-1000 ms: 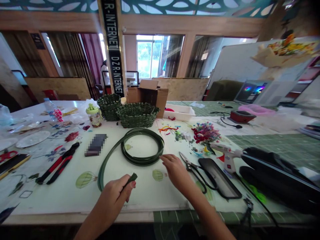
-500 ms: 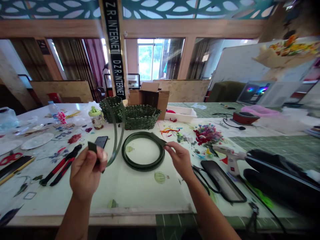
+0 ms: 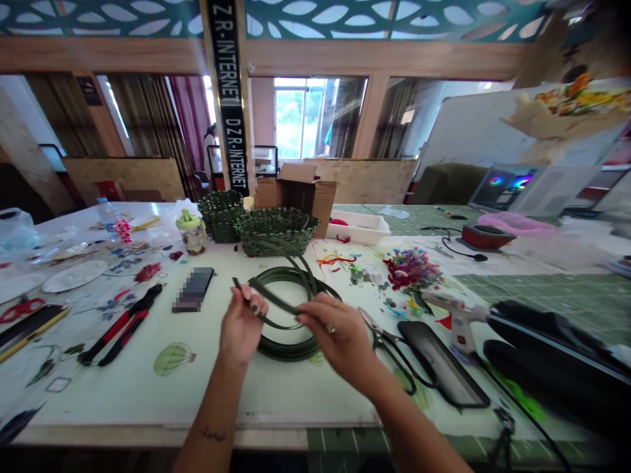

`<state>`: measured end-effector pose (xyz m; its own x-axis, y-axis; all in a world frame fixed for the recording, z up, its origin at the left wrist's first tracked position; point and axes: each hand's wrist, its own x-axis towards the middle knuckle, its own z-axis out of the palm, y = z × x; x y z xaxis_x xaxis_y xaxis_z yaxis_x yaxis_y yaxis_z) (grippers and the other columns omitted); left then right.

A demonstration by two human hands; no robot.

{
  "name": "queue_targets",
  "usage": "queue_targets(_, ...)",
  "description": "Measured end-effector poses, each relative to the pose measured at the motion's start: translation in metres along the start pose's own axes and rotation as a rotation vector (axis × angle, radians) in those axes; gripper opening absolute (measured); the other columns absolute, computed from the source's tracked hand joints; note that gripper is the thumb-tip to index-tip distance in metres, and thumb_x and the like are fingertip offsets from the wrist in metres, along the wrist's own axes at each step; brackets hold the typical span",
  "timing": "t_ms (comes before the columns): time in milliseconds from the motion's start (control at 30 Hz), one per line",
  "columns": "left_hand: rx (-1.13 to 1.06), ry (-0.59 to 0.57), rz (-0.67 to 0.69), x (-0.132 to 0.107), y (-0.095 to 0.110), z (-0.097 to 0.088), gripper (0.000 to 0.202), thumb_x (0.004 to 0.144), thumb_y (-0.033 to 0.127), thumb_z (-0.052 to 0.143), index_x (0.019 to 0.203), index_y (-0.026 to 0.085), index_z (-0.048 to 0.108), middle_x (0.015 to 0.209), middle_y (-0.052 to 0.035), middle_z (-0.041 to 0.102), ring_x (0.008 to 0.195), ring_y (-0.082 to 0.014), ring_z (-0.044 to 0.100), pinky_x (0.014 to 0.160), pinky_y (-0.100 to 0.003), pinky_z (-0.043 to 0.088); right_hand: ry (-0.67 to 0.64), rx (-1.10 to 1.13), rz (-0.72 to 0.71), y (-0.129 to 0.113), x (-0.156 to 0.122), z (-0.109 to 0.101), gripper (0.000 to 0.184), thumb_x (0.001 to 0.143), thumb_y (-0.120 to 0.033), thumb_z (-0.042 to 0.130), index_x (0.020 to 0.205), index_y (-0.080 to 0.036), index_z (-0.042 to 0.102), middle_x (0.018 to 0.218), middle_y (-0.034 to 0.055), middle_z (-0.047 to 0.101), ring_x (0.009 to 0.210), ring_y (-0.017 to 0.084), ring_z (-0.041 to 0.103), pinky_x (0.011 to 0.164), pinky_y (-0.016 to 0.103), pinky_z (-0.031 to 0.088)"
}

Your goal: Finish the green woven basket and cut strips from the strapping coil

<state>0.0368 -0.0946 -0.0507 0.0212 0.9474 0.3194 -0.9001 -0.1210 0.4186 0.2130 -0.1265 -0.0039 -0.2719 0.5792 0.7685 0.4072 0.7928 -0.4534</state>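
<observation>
A coil of flat dark green strip [image 3: 290,351] lies on the table in front of me. Over it, my left hand [image 3: 244,325] pinches one part of the strip, with a short end poking up past the fingertips. My right hand [image 3: 342,335] grips the same green strip [image 3: 273,297] where it slants down between the hands. Loose loops of it arch up behind the hands toward the woven baskets. To the right of my right hand lie scissors [image 3: 389,348], their black handles pointing toward a phone-like black case [image 3: 444,364].
Two green woven baskets [image 3: 279,231] and a cardboard box [image 3: 323,203] stand behind the coil. On the left are red-handled pliers [image 3: 121,326], a phone [image 3: 194,290] and a jar [image 3: 191,235]. A glue gun [image 3: 461,322] and colourful pipe-cleaner-like stems [image 3: 411,269] are at right.
My left hand has moved right, close to my right hand. The strip's loops have swung from the left to above the coil, and the coil has shifted slightly toward me.
</observation>
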Motion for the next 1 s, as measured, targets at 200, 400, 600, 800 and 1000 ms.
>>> queue_targets(200, -0.142, 0.278, -0.121, -0.008, -0.037, 0.004, 0.025, 0.089, 0.034, 0.047, 0.082, 0.015, 0.062, 0.078, -0.0032, 0.059, 0.076, -0.0125, 0.057, 0.073, -0.025, 0.046, 0.051, 0.088, 0.188, 0.011, -0.023, 0.055, 0.009, 0.085, -0.018, 0.051, 0.085, -0.018, 0.06, 0.072, 0.0024, 0.059, 0.068, 0.015, 0.056, 0.062, 0.026, 0.045)
queue_targets(400, -0.243, 0.304, -0.148, -0.011, -0.038, 0.016, 0.03, 0.093, 0.032, 0.037, 0.087, 0.016, 0.062, 0.073, -0.002, 0.057, 0.07, -0.0115, 0.056, 0.071, -0.025, 0.046, 0.17, 0.05, 0.157, 0.02, -0.037, 0.059, 0.008, 0.084, -0.014, 0.053, 0.085, -0.02, 0.059, 0.075, 0.0021, 0.062, 0.072, 0.016, 0.059, 0.065, 0.027, 0.047)
queue_targets(600, -0.25, 0.2, -0.135, -0.014, -0.042, 0.021, 0.034, 0.094, 0.031, 0.031, 0.081, 0.016, 0.058, 0.063, 0.0004, 0.047, 0.055, -0.0099, 0.046, 0.063, -0.025, 0.043, 0.206, 0.038, 0.109, 0.021, -0.043, 0.057, 0.012, 0.083, -0.01, 0.054, 0.082, -0.019, 0.063, 0.076, 0.0043, 0.062, 0.073, 0.016, 0.059, 0.066, 0.028, 0.048)
queue_targets(800, -0.216, 0.197, -0.102, -0.017, -0.046, 0.026, 0.033, 0.094, 0.036, 0.033, 0.08, 0.016, 0.056, 0.061, 0.0016, 0.045, 0.051, -0.0085, 0.04, 0.062, -0.023, 0.041, 0.275, -0.049, 0.091, 0.017, -0.05, 0.061, 0.014, 0.083, -0.009, 0.054, 0.083, -0.018, 0.064, 0.077, 0.0044, 0.061, 0.072, 0.015, 0.057, 0.065, 0.028, 0.048)
queue_targets(1000, -0.199, 0.213, -0.05, -0.016, -0.048, 0.031, 0.029, 0.09, 0.039, 0.044, 0.071, 0.017, 0.05, 0.058, 0.0044, 0.039, 0.046, -0.0063, 0.032, 0.055, -0.02, 0.036, 0.388, -0.173, 0.134, 0.013, -0.053, 0.067, 0.006, 0.082, -0.014, 0.057, 0.08, -0.019, 0.06, 0.077, 0.0039, 0.056, 0.074, 0.017, 0.055, 0.066, 0.032, 0.046)
